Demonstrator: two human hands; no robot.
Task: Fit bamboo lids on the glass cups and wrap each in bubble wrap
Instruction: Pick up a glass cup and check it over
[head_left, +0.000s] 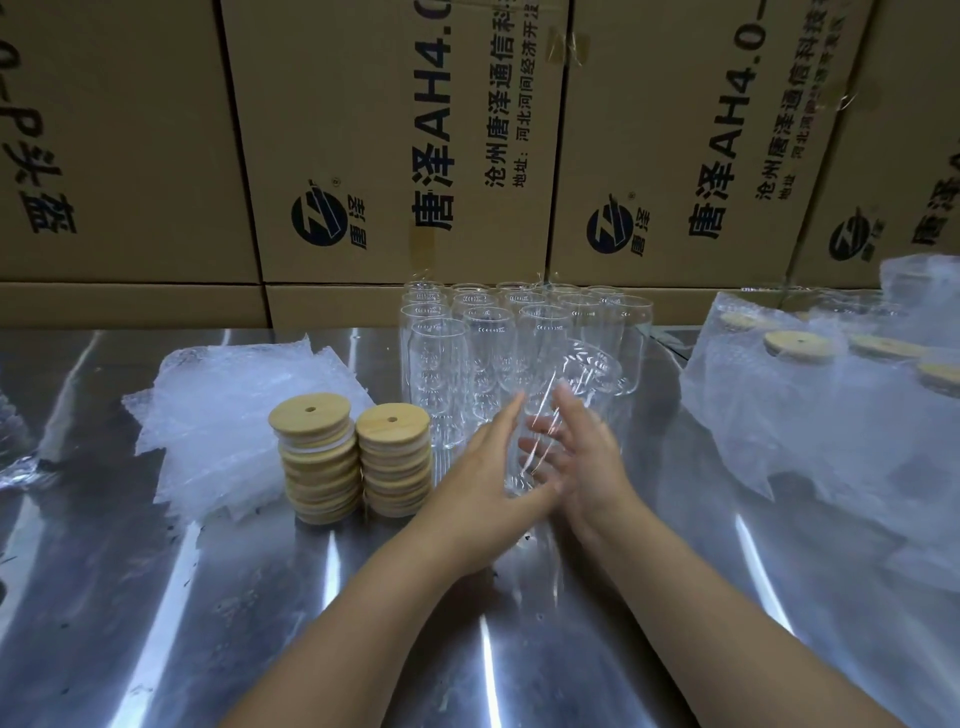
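I hold one clear glass cup (582, 376) tilted above the steel table, its mouth pointing up and to the right. My left hand (485, 475) lies along its left side with straight fingers, thumb under the base. My right hand (589, 460) grips it from the right, its fingers showing through the glass. Two stacks of bamboo lids (314, 460) (395, 460) stand just left of my hands. A pile of bubble wrap sheets (228, 415) lies further left. Several bare glass cups (467, 338) stand in a cluster behind my hands.
Wrapped cups with lids (831, 405) lie in bubble wrap at the right. Printed cardboard boxes (363, 130) form a wall along the back of the shiny steel table (208, 597). More plastic wrap shows at the far left edge.
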